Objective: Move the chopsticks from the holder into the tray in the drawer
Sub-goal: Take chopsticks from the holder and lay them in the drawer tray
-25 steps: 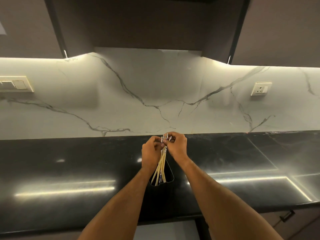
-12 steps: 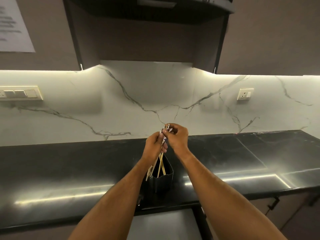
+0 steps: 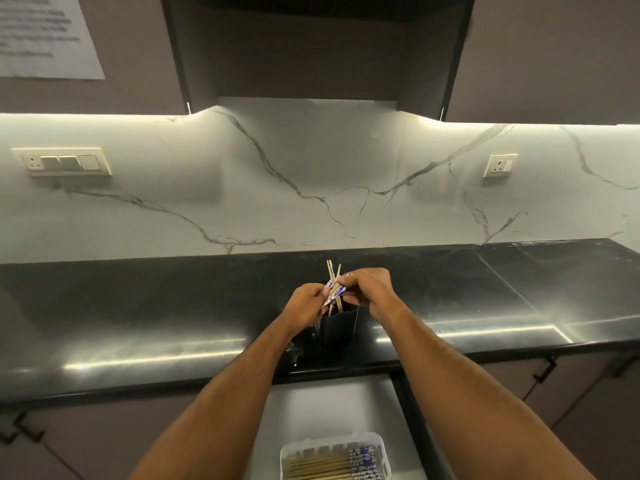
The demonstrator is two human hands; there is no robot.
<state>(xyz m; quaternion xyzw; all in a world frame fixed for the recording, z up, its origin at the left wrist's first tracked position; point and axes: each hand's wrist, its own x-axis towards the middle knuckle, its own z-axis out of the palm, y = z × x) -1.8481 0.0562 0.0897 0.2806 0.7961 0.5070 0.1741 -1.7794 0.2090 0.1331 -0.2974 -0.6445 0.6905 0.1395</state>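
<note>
A: Since the frame half a second back, view has tilted down; open drawer (image 3: 332, 410) and its tray (image 3: 381, 455) now show below the counter (image 3: 138, 306) edge. Hands sit at about the same spot over the holder (image 3: 341, 329).

B: Grip state?

A: Left hand (image 3: 306, 304) closed around the chopsticks (image 3: 333, 292) from the left. Right hand (image 3: 367, 289) pinches the same bundle from the right, fingertips on the blue-patterned ends. Both grips narrow, holding chopsticks.

B: Bundle position?

A: Fanned and crossed between the two hands. Some tips stick up above the fingers; lower ends reach down into the mouth of the black holder. Whether they touch its bottom, cannot tell.

B: Holder?

A: Upright on the counter, near the front edge, directly behind the drawer.

B: Tray contents?

A: White tray lies in the drawer near the bottom of view, between the forearms. More chopsticks (image 3: 325, 467) lie flat in it, side by side, patterned ends to the right.
</note>
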